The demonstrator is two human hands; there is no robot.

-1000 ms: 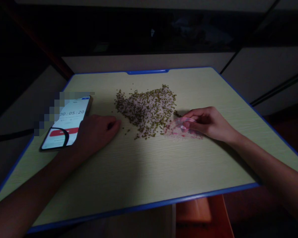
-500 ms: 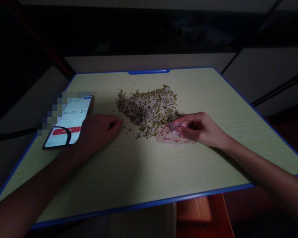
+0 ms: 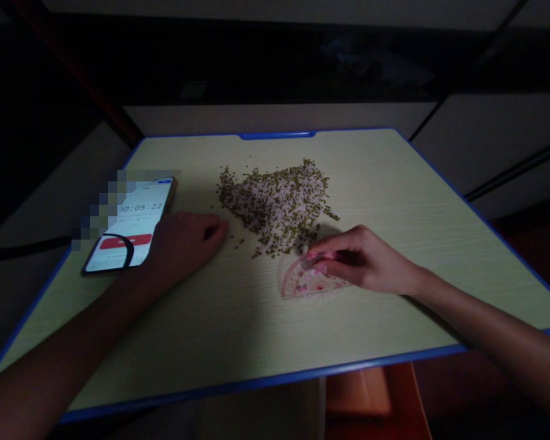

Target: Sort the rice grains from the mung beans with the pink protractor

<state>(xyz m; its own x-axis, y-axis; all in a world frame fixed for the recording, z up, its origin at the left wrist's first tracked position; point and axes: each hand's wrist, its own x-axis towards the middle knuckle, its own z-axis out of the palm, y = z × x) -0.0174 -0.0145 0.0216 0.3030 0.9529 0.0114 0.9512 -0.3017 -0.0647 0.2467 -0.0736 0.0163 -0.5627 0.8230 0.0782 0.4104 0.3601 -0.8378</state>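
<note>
My right hand pinches a clear protractor with pink-red markings between thumb and fingers. The protractor is low over the tabletop, and pale grains lie along its straight edge. Just beyond it spreads a mixed pile of small green beans, which look like mung beans, and pale rice-like grains. To the left of the pile, my left hand rests on the table with its fingers curled in. Nothing shows in that hand. Its wrist lies against the near right side of a lit phone.
The light wood-look table has a blue edge and a blue handle at the far side. A dark strap or cable crosses the phone's lower part. Below the near edge stands an orange container.
My right hand has drawn the protractor toward me and slightly left, away from the pile. A few green beans now lie apart at the pile's right side. My left hand stays put.
</note>
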